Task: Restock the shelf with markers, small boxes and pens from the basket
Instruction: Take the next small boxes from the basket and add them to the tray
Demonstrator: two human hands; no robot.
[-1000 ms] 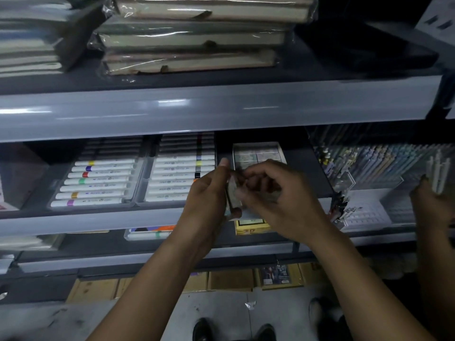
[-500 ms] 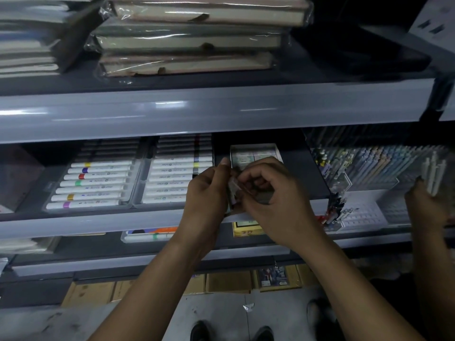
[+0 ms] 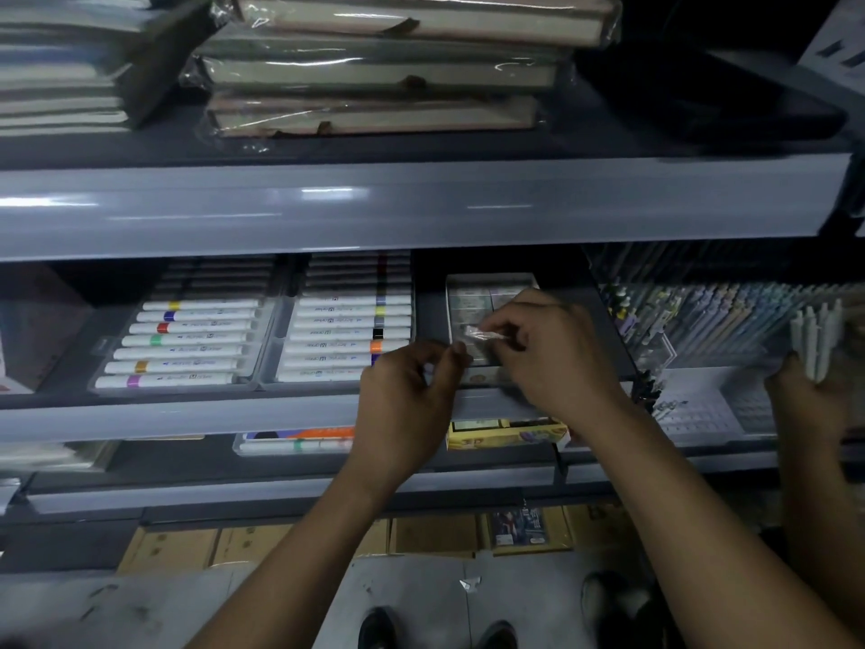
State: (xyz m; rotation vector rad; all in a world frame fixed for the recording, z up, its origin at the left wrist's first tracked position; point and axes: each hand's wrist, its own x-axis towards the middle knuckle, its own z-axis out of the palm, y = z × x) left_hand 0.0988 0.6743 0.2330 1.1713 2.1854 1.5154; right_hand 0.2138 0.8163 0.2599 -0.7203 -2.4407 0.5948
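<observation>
On the middle shelf (image 3: 178,416), a tray of small boxes (image 3: 472,295) sits between the marker trays and the pen display. My right hand (image 3: 557,358) is over this tray and pinches a small shiny clear-wrapped box (image 3: 482,334) at its fingertips. Just left of it, my left hand (image 3: 407,395) has its fingers curled round something small and pale, seemingly another small box (image 3: 428,370), mostly hidden. Two trays of white markers (image 3: 187,341) with coloured bands lie to the left. No basket is in view.
Another person's hand (image 3: 810,409) at the far right holds several white pens (image 3: 817,341) by the pen display (image 3: 721,316). Wrapped notebooks (image 3: 374,72) are stacked on the top shelf. A yellow box (image 3: 505,435) lies on the lower shelf, and cartons (image 3: 435,534) on the floor.
My hands have drawn slightly apart; the right one now pinches the shiny wrapped piece a little higher over the tray. The other person's hand with the pens stays at the right.
</observation>
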